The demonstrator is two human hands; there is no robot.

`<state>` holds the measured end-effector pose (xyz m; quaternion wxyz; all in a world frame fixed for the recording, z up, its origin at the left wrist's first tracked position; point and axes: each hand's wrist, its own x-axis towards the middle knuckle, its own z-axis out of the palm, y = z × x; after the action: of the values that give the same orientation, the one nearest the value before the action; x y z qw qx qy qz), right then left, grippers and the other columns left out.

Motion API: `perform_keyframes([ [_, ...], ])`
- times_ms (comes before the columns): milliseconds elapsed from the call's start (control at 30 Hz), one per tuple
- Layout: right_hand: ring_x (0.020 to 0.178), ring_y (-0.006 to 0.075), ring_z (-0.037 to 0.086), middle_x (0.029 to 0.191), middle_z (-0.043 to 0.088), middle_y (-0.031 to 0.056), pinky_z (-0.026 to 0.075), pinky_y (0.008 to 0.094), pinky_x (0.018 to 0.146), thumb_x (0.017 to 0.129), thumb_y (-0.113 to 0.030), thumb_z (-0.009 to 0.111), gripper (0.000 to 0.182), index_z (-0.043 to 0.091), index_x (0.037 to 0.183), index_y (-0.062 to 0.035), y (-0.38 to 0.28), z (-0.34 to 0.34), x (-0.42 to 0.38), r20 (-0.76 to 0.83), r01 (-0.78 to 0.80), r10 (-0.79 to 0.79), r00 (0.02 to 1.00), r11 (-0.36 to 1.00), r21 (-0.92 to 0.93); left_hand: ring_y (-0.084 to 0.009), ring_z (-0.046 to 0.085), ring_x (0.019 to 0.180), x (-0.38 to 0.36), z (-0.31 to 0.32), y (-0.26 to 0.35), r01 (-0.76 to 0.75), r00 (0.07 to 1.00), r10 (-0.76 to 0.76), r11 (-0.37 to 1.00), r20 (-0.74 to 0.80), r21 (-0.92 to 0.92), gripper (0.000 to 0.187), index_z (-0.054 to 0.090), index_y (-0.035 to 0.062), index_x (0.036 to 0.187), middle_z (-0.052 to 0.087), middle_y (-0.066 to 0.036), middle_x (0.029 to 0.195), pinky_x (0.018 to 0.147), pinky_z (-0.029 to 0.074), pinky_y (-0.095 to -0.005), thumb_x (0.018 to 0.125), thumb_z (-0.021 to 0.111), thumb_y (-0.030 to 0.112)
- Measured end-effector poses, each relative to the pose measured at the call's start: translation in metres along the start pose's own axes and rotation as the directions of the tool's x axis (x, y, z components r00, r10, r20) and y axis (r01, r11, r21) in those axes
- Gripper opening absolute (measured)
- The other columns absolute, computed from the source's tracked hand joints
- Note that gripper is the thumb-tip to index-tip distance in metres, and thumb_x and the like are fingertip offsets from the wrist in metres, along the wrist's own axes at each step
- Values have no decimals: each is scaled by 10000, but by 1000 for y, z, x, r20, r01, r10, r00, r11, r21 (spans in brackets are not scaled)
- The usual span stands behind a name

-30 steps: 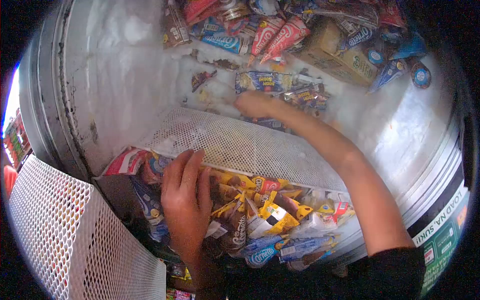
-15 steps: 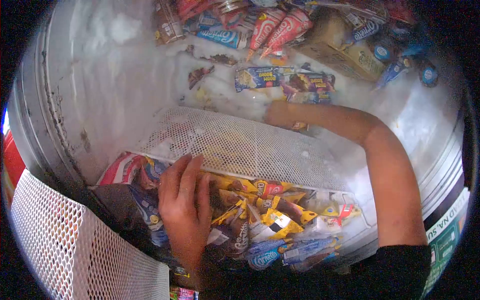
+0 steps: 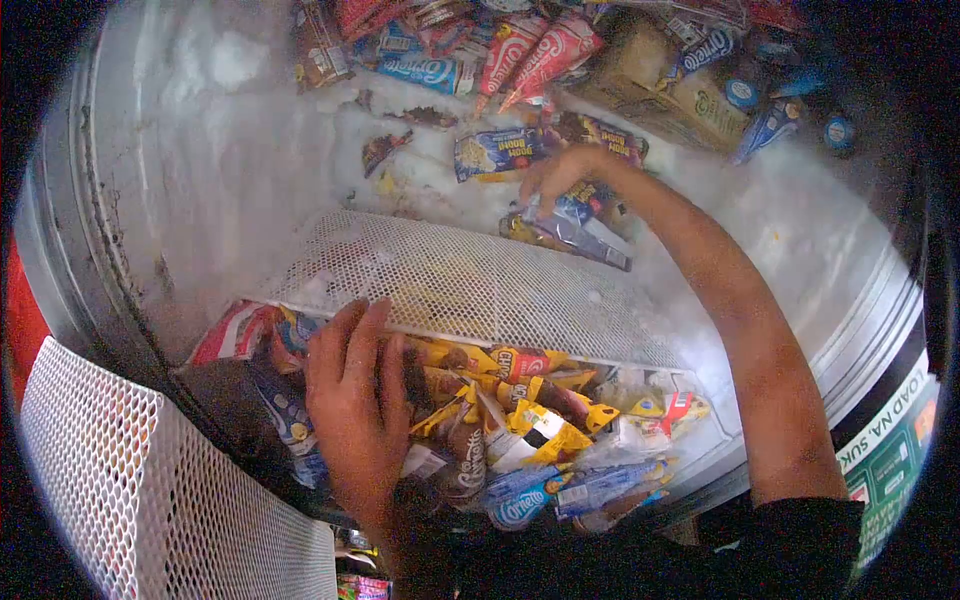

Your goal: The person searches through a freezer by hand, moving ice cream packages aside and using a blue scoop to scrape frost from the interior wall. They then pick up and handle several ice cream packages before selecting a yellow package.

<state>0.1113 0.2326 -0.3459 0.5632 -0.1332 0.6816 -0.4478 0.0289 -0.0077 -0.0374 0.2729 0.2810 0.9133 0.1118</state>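
My left hand (image 3: 355, 385) lies over the rim of a white mesh basket (image 3: 500, 275), fingers stretched and slightly apart; the thumb is hard to make out. Beside it in the basket are yellow-wrapped ice creams (image 3: 520, 390) and a blue Cornetto cone (image 3: 520, 500). Behind the basket, low in the frosty freezer, my right hand (image 3: 565, 175) closes its fingers on a blue-purple ice cream packet (image 3: 585, 240). Its fingertips are partly blurred. Next to that hand lies a blue Boom Boom packet (image 3: 500, 155), with another dark packet partly under the wrist.
Red Cornetto cones (image 3: 550, 65) and a cardboard box (image 3: 690, 100) with more cones sit at the far side. Frost coats the freezer wall (image 3: 210, 170). Another white mesh basket (image 3: 110, 460) stands outside at the lower left. A green printed sign (image 3: 890, 470) is at the right edge.
My right hand has come up from behind the basket, and the blue-purple packet now shows in its fingers. My left hand stays at the basket rim. The view has shifted slightly.
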Motion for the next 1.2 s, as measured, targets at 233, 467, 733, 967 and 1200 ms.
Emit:
perform_keyframes([
  [233, 1013, 305, 572, 1117, 605, 177, 450, 406, 865, 707, -381, 667, 575, 582, 1183, -70, -5, -9, -41, -46, -134, 140, 989, 984, 119, -352, 525, 1020, -1, -1, -3, -71, 997, 71, 997, -15, 12, 278, 578, 23, 1101, 558, -190, 1107, 901, 403, -427, 828, 573, 78],
  [467, 689, 250, 656, 787, 680, 100, 521, 405, 596, 633, -204, 694, 203, 693, 794, -81, -15, 36, -59, -253, -501, 434, 864, 791, -351, -355, 523, 1027, -2, -2, -1, -62, 998, 62, 998, -10, -15, 268, 575, 10, 1093, 558, -194, 1109, 905, 404, -429, 836, 567, 87],
  [733, 743, 294, 669, 799, 663, 165, 533, 403, 585, 727, -186, 636, 197, 657, 803, -5, 9, 96, 30, -662, -416, 31, 749, 800, -433, -364, 524, 1027, -2, 1, -5, -50, 999, 50, 999, 12, 16, 279, 574, 21, 1109, 553, -196, 1124, 906, 406, -440, 844, 564, 110],
  [967, 722, 310, 660, 798, 664, 153, 524, 439, 603, 688, -237, 678, 285, 645, 870, -19, 26, 97, 54, -605, -393, 129, 786, 860, -326, -362, 519, 1036, 0, 0, -4, -35, 999, 34, 999, 35, 11, 282, 571, 23, 1113, 547, -198, 1137, 914, 396, -437, 845, 564, 113],
  [1200, 749, 284, 661, 810, 670, 130, 518, 450, 623, 757, -213, 589, 196, 682, 840, -62, 36, 141, 29, -484, -497, 308, 819, 803, -329, -363, 519, 1029, 0, -1, -5, -77, 997, 77, 997, 23, 30, 289, 565, 27, 1121, 549, -198, 1129, 903, 399, -445, 843, 563, 105],
])
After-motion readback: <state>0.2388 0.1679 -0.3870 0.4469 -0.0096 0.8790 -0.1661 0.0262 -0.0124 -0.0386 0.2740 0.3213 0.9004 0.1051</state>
